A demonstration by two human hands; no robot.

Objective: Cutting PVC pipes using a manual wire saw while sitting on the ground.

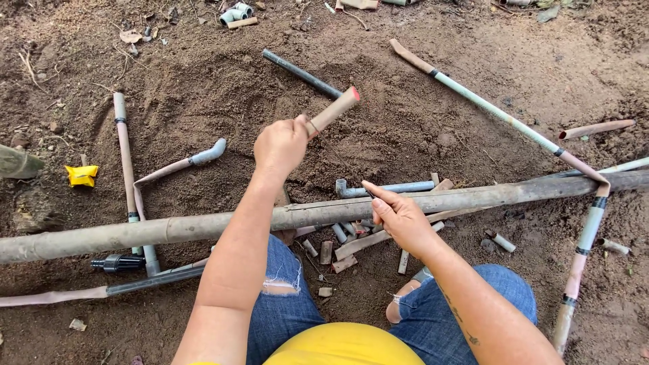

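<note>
The left hand (280, 144) is clenched around a short, mud-coated tan pipe piece with a red tip (334, 109), raised above the soil. The right hand (399, 215) pinches a thin dark wire (341, 160) over the long muddy pipe (203, 228) lying across the bare brown dirt ground (419, 115).

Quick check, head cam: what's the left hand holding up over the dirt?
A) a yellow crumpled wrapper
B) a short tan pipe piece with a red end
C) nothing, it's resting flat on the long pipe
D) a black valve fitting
B: the left hand grips a short tan pipe piece raised above the soil, its far end red; the yellow wrapper and black fitting lie untouched on the ground.
</note>
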